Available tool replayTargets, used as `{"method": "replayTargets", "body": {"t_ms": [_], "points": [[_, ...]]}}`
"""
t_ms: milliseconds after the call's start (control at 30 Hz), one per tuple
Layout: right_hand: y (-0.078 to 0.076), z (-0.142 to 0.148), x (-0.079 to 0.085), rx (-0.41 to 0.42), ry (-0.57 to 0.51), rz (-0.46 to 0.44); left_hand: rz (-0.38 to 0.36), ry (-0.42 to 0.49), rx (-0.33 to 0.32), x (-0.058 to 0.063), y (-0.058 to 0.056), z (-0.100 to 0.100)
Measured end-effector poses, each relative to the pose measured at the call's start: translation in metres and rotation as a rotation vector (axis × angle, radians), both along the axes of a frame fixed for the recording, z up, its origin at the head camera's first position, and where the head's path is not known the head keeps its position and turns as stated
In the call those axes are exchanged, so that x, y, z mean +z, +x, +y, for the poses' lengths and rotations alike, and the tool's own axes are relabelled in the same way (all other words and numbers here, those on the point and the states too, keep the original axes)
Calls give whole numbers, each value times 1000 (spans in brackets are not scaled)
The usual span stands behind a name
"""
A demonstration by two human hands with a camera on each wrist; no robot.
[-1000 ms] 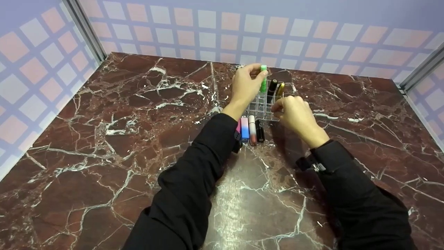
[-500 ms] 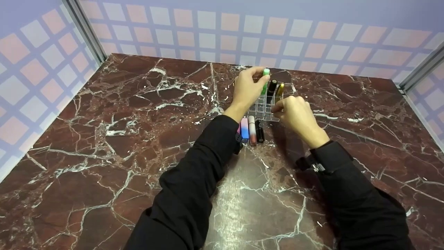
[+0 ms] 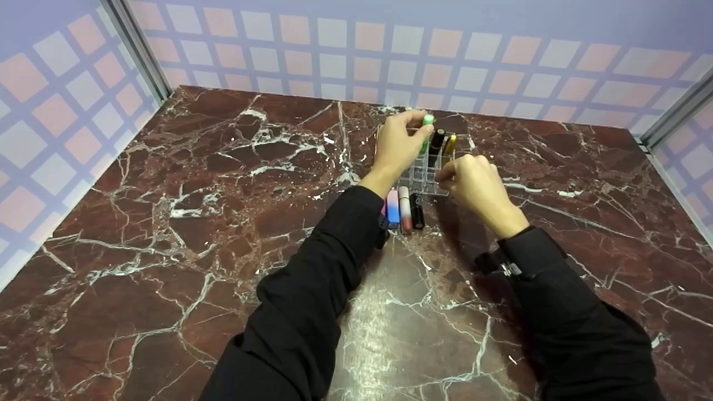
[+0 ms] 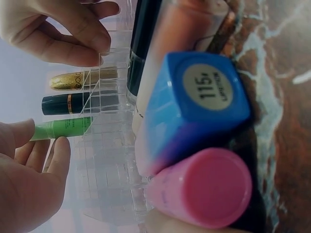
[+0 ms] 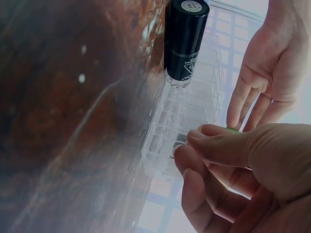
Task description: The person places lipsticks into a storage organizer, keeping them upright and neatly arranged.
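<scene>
My left hand (image 3: 396, 142) pinches a green lipstick tube (image 4: 68, 127) between thumb and fingers. The tube stands upright, its lower end inside a back compartment of a clear plastic lipstick organizer (image 3: 416, 179). Beside it in the same row stand a black tube (image 4: 63, 104) and a gold lipstick tube (image 4: 68, 81). At the organizer's right side, my right hand (image 3: 479, 181) holds its edge between thumb and forefinger; the exact contact is partly hidden in the head view.
In front of the organizer lie a pink tube (image 4: 216, 187), a blue lipstick (image 4: 209, 92), a lip gloss with a pale cap (image 3: 405, 209) and a black tube (image 5: 187, 39). Patterned wall panels (image 3: 367, 67) border the marbled tabletop (image 3: 184, 267).
My left hand has lowered the green tube deeper into the organizer and shifted slightly right. My right hand stays at the organizer's edge.
</scene>
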State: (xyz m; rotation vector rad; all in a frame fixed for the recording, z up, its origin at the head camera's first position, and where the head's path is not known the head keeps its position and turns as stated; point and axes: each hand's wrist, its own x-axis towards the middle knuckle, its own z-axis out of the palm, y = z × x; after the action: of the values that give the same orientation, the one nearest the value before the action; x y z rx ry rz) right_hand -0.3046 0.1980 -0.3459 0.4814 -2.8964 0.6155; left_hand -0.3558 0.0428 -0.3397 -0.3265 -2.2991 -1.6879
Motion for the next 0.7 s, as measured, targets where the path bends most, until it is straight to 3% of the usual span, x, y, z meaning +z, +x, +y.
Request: {"method": "replayTargets", "body": {"t_ms": [400,700], "points": [[-1,0,-1,8,7,34,-33,31,-23,-5,1,-2],[-1,0,-1,5,7,21,-34,-22,-14,-7,1,-3]]}}
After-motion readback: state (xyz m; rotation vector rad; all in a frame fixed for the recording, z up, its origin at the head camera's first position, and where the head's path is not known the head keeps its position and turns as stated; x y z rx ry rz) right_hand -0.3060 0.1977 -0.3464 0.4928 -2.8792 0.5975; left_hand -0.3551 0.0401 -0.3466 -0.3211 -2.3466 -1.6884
